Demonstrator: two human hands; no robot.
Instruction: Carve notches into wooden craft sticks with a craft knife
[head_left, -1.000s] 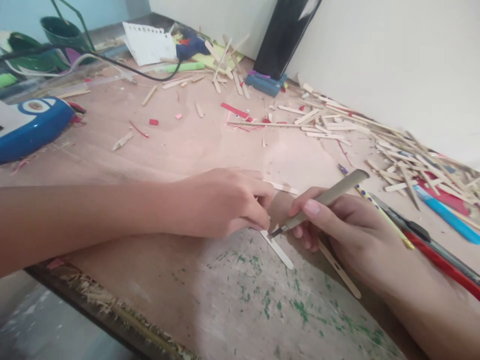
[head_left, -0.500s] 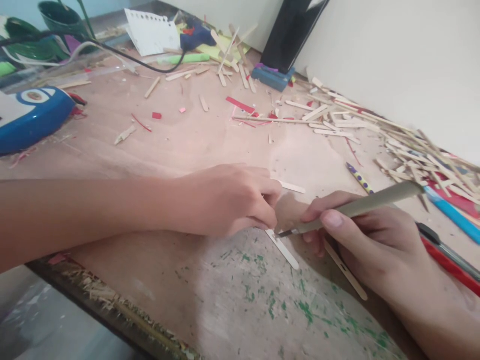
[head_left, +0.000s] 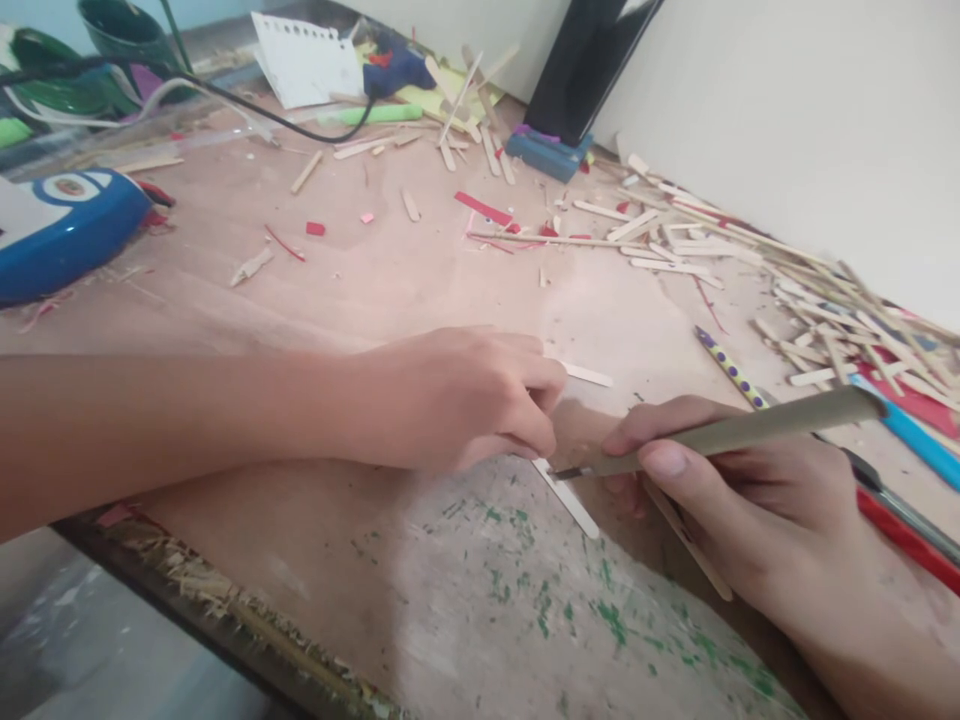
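My left hand [head_left: 480, 405] is closed, its fingertips pressing a pale popsicle stick [head_left: 577, 510] down on the table. One end of the stick is hidden under those fingers. In my right hand [head_left: 750, 510] is a craft knife [head_left: 757, 430] with an olive-grey handle, gripped like a pen. Its dark metal tip touches the stick just beside my left fingers. Another popsicle stick [head_left: 694, 555] lies partly under my right hand. A third popsicle stick [head_left: 589, 375] shows just beyond my left knuckles.
Loose sticks [head_left: 847, 310] are heaped along the wall at the right. A spotted pencil [head_left: 731, 370] and a red cutter [head_left: 907, 535] lie near my right hand. At the left sits a blue-and-white object [head_left: 82, 230]. The table edge [head_left: 225, 620] is frayed; cables [head_left: 285, 130] cross the back.
The knife's handle and my right hand have shifted slightly to the right and down, with the tip still on the stick. My left hand has stayed in place.
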